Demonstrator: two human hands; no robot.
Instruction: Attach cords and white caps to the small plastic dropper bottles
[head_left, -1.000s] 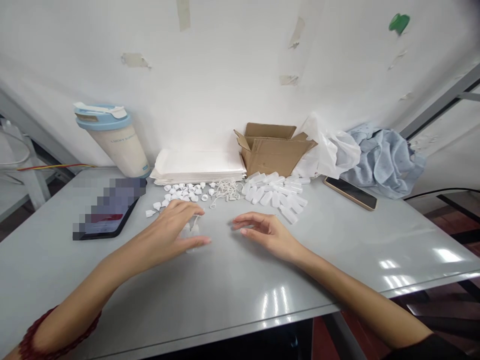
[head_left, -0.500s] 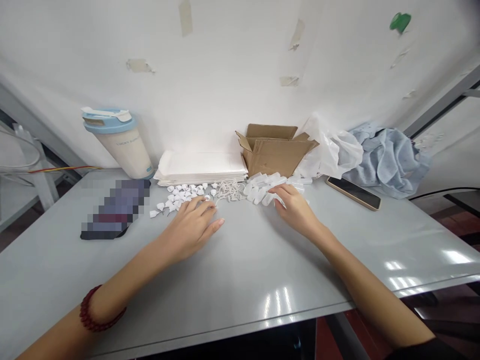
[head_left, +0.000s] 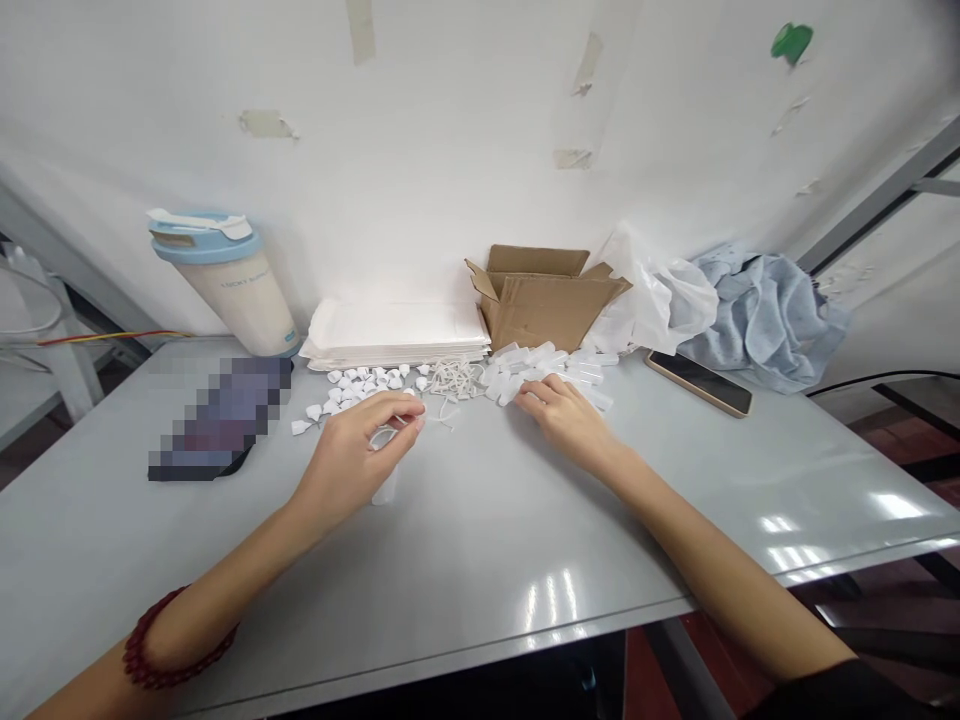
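My left hand (head_left: 360, 445) is closed, thumb and fingertips pinching a thin white cord (head_left: 382, 432) whose loop bends through the hand. Partly behind that hand shows a translucent plastic piece (head_left: 385, 488); whether it lies on the table or hangs from the hand I cannot tell. Beyond the fingers are a tangle of white cords (head_left: 457, 380) and a scatter of small white caps (head_left: 360, 385). At the front edge of a pile of translucent plastic tubes (head_left: 536, 362), my right hand (head_left: 566, 420) has its fingers curled together; what they grip, if anything, is hidden.
Along the wall stand a blue-lidded tumbler (head_left: 232, 295), a stack of white sheets or envelopes (head_left: 397, 330), an open cardboard box (head_left: 551, 305), a white plastic bag (head_left: 667, 300) and a blue cloth (head_left: 772, 320). A phone (head_left: 697, 383) lies right, a blurred dark object (head_left: 225, 415) left.
My left fingers have gone from spread over the table to pinching a cord, drawn a little left. My right hand has shifted slightly left and nearer along the tubes. The view has moved slightly.
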